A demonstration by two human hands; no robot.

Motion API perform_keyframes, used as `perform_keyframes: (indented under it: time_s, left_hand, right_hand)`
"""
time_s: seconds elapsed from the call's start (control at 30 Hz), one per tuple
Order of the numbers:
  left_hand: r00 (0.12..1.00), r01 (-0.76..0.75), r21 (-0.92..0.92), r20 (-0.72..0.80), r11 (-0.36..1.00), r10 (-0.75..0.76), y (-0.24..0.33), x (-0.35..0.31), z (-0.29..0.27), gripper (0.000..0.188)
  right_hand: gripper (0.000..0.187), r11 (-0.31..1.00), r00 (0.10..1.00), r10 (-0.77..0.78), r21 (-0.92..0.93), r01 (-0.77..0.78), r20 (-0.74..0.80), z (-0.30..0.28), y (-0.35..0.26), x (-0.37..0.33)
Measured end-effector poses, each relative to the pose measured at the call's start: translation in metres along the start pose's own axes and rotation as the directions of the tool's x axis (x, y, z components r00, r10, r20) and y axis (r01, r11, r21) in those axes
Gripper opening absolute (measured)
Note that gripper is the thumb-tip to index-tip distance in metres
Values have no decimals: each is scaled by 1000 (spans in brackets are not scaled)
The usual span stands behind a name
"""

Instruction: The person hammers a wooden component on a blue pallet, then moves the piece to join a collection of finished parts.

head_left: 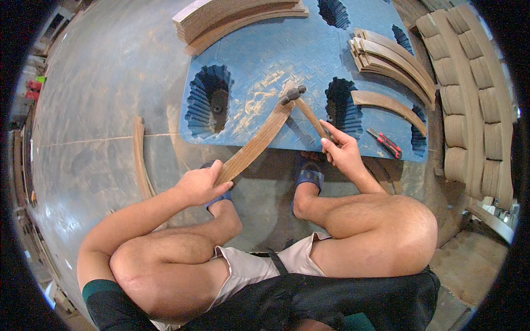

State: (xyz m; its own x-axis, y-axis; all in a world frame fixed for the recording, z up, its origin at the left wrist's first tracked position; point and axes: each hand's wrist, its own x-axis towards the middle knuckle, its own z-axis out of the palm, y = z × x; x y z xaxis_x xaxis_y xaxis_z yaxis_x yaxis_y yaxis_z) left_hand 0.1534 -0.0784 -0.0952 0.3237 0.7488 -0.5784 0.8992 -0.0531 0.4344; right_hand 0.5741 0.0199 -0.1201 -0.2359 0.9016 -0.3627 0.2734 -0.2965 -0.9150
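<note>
My left hand (201, 182) is closed around the near end of a curved wooden slat (256, 140), which slants up and away over the front edge of a blue plastic pallet (265, 60). In my right hand (343, 148) is the wooden handle of a hammer (293, 95). Its dark metal head lies over the far end of the slat; whether the two touch, I cannot tell. Right of my right hand, a red utility knife (385, 142) with its blade out rests on the pallet.
Stacked curved slats (237, 22) lie at the pallet's far left, more slats (395, 63) at its right, with a single curved slat (389, 109) nearer. Deep ribbed holes (208, 102) open in the pallet. Another strip (141, 157) lies on the floor left; bundled pieces (469, 99) stand far right.
</note>
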Motion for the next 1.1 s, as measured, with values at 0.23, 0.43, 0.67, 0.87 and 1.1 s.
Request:
perform_keyframes:
  time_s: [0.23,0.43,0.67,0.87,1.1]
  left_hand:
    - [981,-54,-144,-194,988,25,12,14,-35,63]
    - [964,-157,-126,-236,980,124,19,29,-44,68]
    - [931,-265,-100,-287,959,228,7,21,-25,68]
    - [897,-280,-45,-367,959,245,26,49,-29,67]
    - [813,-247,129,-512,960,278,63,89,-42,67]
  right_hand:
    - [54,997,998,-40,69,44,-57,-3,0,3]
    - [56,982,989,15,191,13,-147,-3,-10,7]
    - [57,970,985,-53,226,90,-165,-6,-5,9]
    - [57,978,984,-50,193,83,-170,-6,-11,10]
    - [57,981,984,-25,186,58,-178,3,-21,11]
